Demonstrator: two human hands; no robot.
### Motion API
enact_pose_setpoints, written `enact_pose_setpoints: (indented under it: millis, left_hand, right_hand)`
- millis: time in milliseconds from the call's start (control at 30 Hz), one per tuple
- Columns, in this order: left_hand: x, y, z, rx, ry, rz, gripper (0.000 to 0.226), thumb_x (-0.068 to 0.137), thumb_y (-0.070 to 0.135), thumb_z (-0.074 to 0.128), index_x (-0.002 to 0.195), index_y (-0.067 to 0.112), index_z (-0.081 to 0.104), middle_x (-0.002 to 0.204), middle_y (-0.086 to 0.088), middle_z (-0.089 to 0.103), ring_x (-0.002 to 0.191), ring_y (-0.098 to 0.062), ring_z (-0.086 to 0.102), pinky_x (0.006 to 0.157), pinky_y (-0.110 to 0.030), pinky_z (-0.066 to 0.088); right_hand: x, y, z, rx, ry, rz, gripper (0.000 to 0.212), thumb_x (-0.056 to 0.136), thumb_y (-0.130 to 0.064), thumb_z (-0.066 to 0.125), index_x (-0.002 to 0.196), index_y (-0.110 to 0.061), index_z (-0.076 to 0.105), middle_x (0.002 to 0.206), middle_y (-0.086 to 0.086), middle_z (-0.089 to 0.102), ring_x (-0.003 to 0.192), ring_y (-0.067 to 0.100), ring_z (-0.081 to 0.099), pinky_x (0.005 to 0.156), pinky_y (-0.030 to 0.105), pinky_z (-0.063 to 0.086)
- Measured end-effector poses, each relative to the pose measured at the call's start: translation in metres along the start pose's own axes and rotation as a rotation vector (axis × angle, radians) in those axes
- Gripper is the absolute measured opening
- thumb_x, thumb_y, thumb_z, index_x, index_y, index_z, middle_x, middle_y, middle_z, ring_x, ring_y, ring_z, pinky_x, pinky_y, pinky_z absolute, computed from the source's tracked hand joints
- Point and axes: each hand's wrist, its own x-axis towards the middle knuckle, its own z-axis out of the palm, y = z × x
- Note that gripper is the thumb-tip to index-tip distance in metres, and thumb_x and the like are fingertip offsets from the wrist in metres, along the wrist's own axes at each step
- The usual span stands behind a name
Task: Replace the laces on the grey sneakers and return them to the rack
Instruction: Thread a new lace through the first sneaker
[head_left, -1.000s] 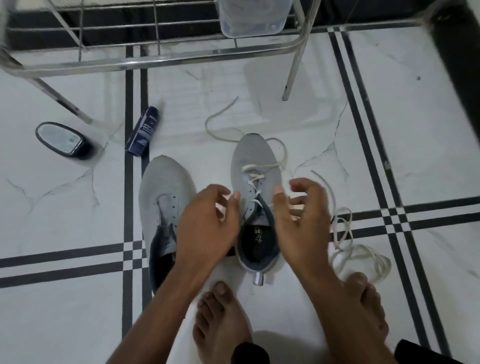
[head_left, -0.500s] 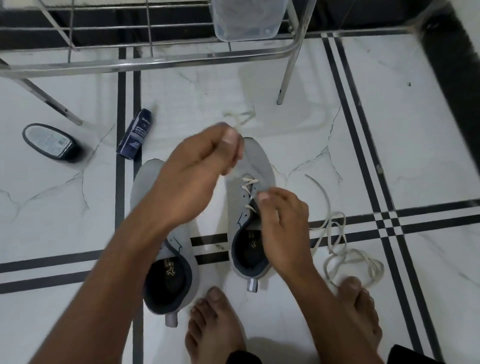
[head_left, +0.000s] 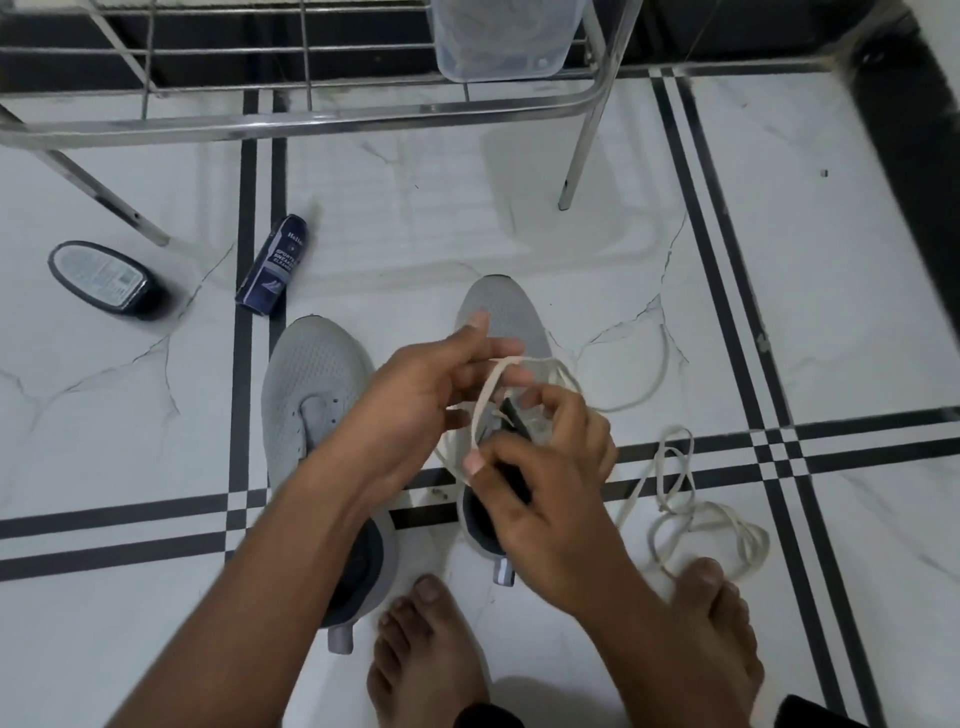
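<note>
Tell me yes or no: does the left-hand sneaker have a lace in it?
No: the left-hand sneaker shows bare eyelets, no lace.

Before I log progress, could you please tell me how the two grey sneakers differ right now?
The left sneaker has bare eyelets and no hand on it; the right sneaker has a white lace over it, worked by the left hand and right hand. The right sneaker sits farther forward. Both are grey mesh, toes toward the rack, on the floor.

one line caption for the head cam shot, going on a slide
Both hands work a white lace through the right grey sneaker; the left sneaker lies unlaced.
</note>
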Motion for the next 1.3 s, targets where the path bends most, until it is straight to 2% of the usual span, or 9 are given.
enact_pose_setpoints:
  millis: [133,267,400,500,633,800,967,1133,1300]
  left_hand:
    - [-0.009,0.001,0.005,0.08,-0.017,0.263,0.024,0.108,0.016,0.06,0.131,0.013,0.065,0.092,-0.004,0.078,0.083,-0.019,0.065,0.093,-0.037,0.053]
    - [-0.041,-0.018,0.002,0.44,-0.08,0.229,0.024,0.107,0.016,0.062,0.122,0.025,0.046,0.088,-0.001,0.08,0.089,-0.034,0.068,0.089,-0.052,0.053]
    - [-0.051,-0.034,-0.015,0.546,0.014,0.125,0.017,0.108,0.041,0.055,0.123,0.033,0.056,0.101,0.01,0.082,0.098,-0.012,0.074,0.098,-0.048,0.057]
    - [-0.037,-0.032,-0.015,0.354,0.199,0.109,0.042,0.107,0.058,0.041,0.118,0.032,0.073,0.105,0.009,0.081,0.094,-0.007,0.074,0.092,-0.039,0.055]
    - [-0.015,-0.023,-0.007,0.001,0.115,0.154,0.028,0.103,0.035,0.064,0.116,0.015,0.08,0.099,-0.003,0.081,0.088,-0.013,0.073,0.082,-0.031,0.054]
    - [0.007,-0.034,-0.015,0.409,0.304,0.415,0.016,0.106,0.024,0.067,0.112,0.019,0.082,0.088,0.006,0.08,0.074,-0.002,0.07,0.07,-0.015,0.053]
    - [0.03,-0.042,-0.023,0.71,0.342,0.47,0.019,0.104,0.026,0.071,0.119,0.03,0.082,0.102,0.016,0.077,0.071,0.0,0.063,0.071,-0.014,0.046]
    - [0.034,-0.046,-0.019,0.85,0.241,0.481,0.014,0.101,0.028,0.075,0.111,0.029,0.084,0.088,0.022,0.073,0.065,0.005,0.062,0.066,-0.014,0.045]
    - [0.025,-0.063,-0.017,0.893,0.225,0.476,0.01,0.102,0.029,0.073,0.106,0.025,0.081,0.091,0.016,0.076,0.072,0.003,0.066,0.068,-0.007,0.045]
  right_hand:
    - [-0.005,-0.002,-0.003,0.313,0.045,0.264,0.033,0.088,-0.068,0.053,0.096,-0.041,0.071,0.133,-0.017,0.045,0.133,0.006,0.036,0.115,0.031,0.029]
    - [0.018,-0.008,-0.025,0.797,0.073,0.508,0.056,0.092,-0.076,0.048,0.112,-0.033,0.078,0.122,-0.011,0.07,0.119,0.006,0.063,0.108,0.04,0.049]
    - [0.024,-0.007,-0.018,0.523,0.139,0.251,0.039,0.107,-0.049,0.052,0.078,-0.034,0.073,0.112,-0.012,0.063,0.122,0.012,0.056,0.105,0.028,0.04]
    - [0.014,0.0,-0.004,0.198,0.088,0.017,0.036,0.107,-0.05,0.047,0.085,-0.033,0.069,0.11,-0.016,0.05,0.12,0.014,0.044,0.105,0.034,0.038]
    - [0.004,0.004,0.004,-0.006,0.01,-0.058,0.035,0.11,-0.05,0.042,0.093,-0.032,0.068,0.11,-0.013,0.045,0.112,0.015,0.04,0.1,0.038,0.038]
    - [0.016,0.012,-0.004,-0.002,0.269,0.058,0.028,0.106,-0.049,0.06,0.116,-0.026,0.072,0.117,-0.01,0.057,0.115,0.014,0.049,0.099,0.038,0.049]
    - [0.035,0.006,-0.007,-0.274,-0.041,0.12,0.027,0.103,-0.044,0.057,0.113,-0.023,0.071,0.107,-0.003,0.06,0.101,0.021,0.061,0.081,0.036,0.051]
    - [0.033,0.014,-0.022,-0.254,-0.042,0.144,0.024,0.099,-0.037,0.062,0.118,-0.025,0.071,0.109,-0.006,0.064,0.098,0.018,0.063,0.081,0.032,0.049]
    - [0.039,0.017,-0.024,-0.31,-0.012,0.196,0.035,0.097,-0.052,0.061,0.093,-0.018,0.071,0.096,-0.002,0.063,0.084,0.019,0.062,0.075,0.039,0.055]
